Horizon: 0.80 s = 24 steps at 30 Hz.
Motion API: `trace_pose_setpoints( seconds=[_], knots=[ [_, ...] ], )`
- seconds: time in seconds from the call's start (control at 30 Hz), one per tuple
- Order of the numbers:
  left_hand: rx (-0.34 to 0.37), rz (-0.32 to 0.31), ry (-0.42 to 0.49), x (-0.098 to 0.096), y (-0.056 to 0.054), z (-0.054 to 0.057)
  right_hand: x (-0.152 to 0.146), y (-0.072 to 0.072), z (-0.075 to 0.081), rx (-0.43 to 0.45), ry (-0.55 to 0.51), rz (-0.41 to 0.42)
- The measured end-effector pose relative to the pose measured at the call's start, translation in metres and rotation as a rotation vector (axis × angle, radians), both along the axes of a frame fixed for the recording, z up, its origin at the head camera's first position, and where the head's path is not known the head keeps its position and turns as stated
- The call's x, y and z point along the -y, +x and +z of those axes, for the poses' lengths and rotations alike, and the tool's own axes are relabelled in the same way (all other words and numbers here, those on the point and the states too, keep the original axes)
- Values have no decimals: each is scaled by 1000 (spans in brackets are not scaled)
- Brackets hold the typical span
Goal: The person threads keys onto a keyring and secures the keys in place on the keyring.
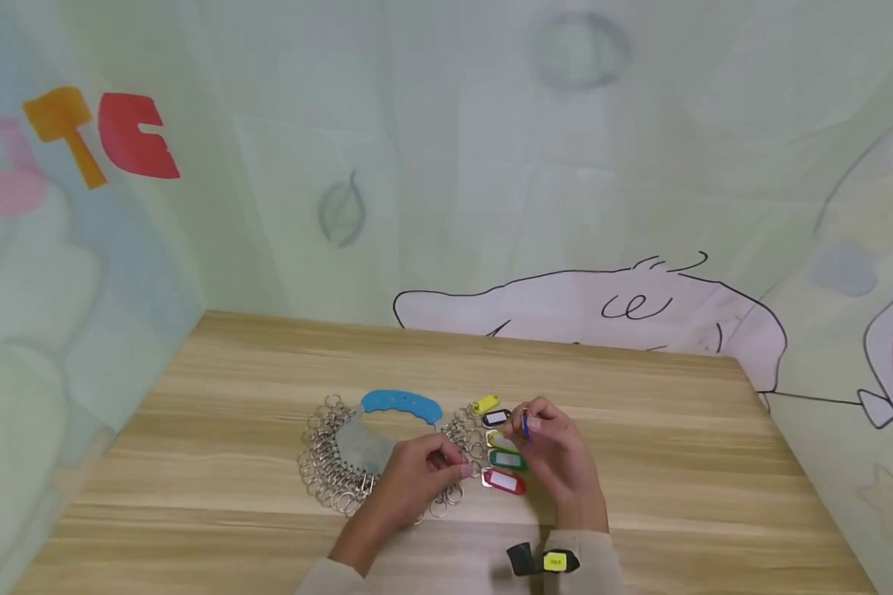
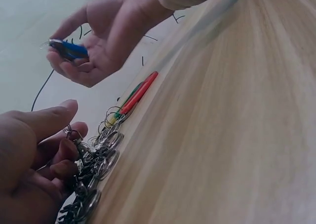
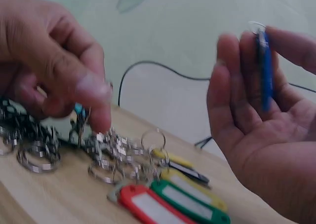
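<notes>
My right hand (image 1: 561, 459) pinches a blue key tag (image 3: 266, 73) between thumb and fingertips, raised above the table, with a thin metal ring at its top end. To its left, my left hand (image 1: 420, 475) pinches a small metal key ring (image 2: 69, 130) at the right end of a long, curved bunch of linked key rings (image 1: 320, 463). Beside the fingertips, several key tags lie fanned out on the table: a red tag (image 1: 503, 481), a green tag (image 1: 508, 459), a black tag (image 1: 496, 417) and two yellow ones. A curved blue strip (image 1: 402, 403) joins the two ends of the bunch.
The wooden table (image 1: 231, 397) meets a printed cloth backdrop (image 1: 305, 165) at its back and sides. A black strap with a yellow label (image 1: 556, 561) sits at my right sleeve, close to the front of the view.
</notes>
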<state>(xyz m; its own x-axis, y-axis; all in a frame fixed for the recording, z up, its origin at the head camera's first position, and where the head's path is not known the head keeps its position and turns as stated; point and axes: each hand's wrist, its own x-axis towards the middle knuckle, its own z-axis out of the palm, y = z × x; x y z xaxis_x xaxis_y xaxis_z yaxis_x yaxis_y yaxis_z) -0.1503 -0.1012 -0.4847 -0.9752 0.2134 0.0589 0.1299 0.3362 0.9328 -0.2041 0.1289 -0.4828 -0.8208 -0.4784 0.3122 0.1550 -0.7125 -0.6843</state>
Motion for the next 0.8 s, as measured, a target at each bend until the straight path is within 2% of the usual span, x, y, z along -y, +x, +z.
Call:
trace_pose_setpoints(
  seconds=[0.2,0.37,0.47,0.6,0.8],
  knots=[
    [21,1,44,-2,0,-1,-4,6,-12,-90,294,-49],
    [21,0,47,1,-3,5,5,5,-4,-112,630,-105],
    [13,0,41,2,-6,8,12,4,4,-110,775,-135],
    [28,4,35,2,-7,9,18,5,8,-106,838,-146],
    [52,15,26,2,-2,5,20,10,3,-92,857,-152]
  ],
)
